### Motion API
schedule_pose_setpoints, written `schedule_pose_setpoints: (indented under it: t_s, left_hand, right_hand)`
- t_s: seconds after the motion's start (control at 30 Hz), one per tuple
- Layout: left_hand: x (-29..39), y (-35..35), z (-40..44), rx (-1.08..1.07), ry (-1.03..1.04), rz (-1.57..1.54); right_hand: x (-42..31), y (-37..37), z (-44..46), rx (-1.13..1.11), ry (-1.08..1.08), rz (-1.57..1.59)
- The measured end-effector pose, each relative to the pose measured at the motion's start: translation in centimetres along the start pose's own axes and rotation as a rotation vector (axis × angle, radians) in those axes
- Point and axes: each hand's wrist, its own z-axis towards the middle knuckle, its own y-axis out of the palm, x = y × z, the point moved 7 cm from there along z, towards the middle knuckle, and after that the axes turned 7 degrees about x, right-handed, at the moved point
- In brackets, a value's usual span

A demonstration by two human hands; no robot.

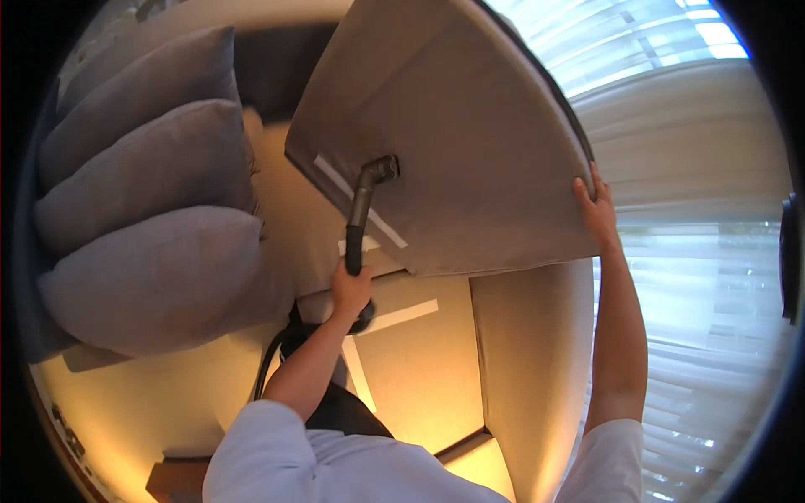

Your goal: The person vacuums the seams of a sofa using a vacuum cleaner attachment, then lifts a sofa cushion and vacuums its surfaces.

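My left hand [350, 289] is closed around the dark handle of a vacuum cleaner hose [359, 214]. Its small nozzle [386, 168] is against the face of a large grey sofa cushion [470, 159], which stands tilted up. At the cushion's right edge, my right hand [597, 210] grips the rim, with fingers over the far side. White strips [386, 228] run along the lower left of the cushion. Below it lies the bare sofa base [419, 352], with more white strips [404, 315] on it.
Several grey pillows [151, 277] lie in a row on the left. The sofa's armrest [532, 352] rises at the right. Beyond it hang sheer curtains [688, 302] and blinds [629, 50]. A black hose [267, 365] trails beside my left arm. A brown wooden piece [176, 479] is at the lower left.
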Motion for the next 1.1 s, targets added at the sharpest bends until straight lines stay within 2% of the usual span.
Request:
schedule_pose_setpoints:
  t_s: [0.03,0.1,0.17,0.27,0.33,0.37,0.4,0.53,0.63,0.73,0.8,0.9,1.0,1.1]
  left_hand:
    - [5.2,-2.4,-1.2,-0.011,0.175,0.145]
    - [13.5,-4.6,-1.5,0.002,0.417,0.145]
    - [19.2,-4.0,0.3,0.014,0.575,0.080]
    - [25.7,-1.2,2.6,-0.027,0.608,0.043]
    - [26.7,1.3,4.0,-0.002,0.638,0.049]
    - [26.5,2.7,4.2,0.024,0.717,0.074]
    - [25.7,3.9,4.4,0.046,0.794,0.102]
    - [19.4,7.2,6.9,0.027,0.705,0.124]
    - [12.5,6.8,8.6,-0.011,0.574,0.177]
    - [6.0,5.0,10.0,0.052,0.558,0.152]
    - [1.5,4.2,11.1,0.063,0.389,0.279]
    - [-4.5,1.9,11.9,0.125,0.250,0.372]
    - [-14.2,-0.5,13.5,0.138,0.126,0.521]
    - [-19.0,-5.0,11.4,0.073,0.008,0.585]
  right_hand:
    - [-0.7,-0.6,-0.1,0.001,0.009,-0.003]
    - [-1.1,-1.0,-0.1,0.015,0.023,-0.009]
    - [-1.0,-1.1,-0.1,0.002,0.032,-0.012]
    - [-1.6,-0.8,-0.5,-0.040,0.036,0.028]
    - [-1.0,-0.2,0.3,-0.078,0.035,0.049]
    - [-0.8,0.0,0.5,-0.094,0.023,0.046]
    - [-0.6,0.2,0.6,-0.086,0.016,0.045]
    - [1.0,1.6,1.8,-0.116,0.049,0.094]
    - [0.7,1.3,1.7,-0.119,0.067,0.107]
    - [1.8,1.9,2.3,-0.106,0.044,0.112]
    - [2.4,2.4,2.6,-0.137,0.067,0.140]
    - [2.5,2.5,3.0,-0.158,0.104,0.159]
    - [4.0,3.4,3.6,-0.171,0.143,0.199]
    - [3.8,3.3,3.3,-0.175,0.173,0.221]
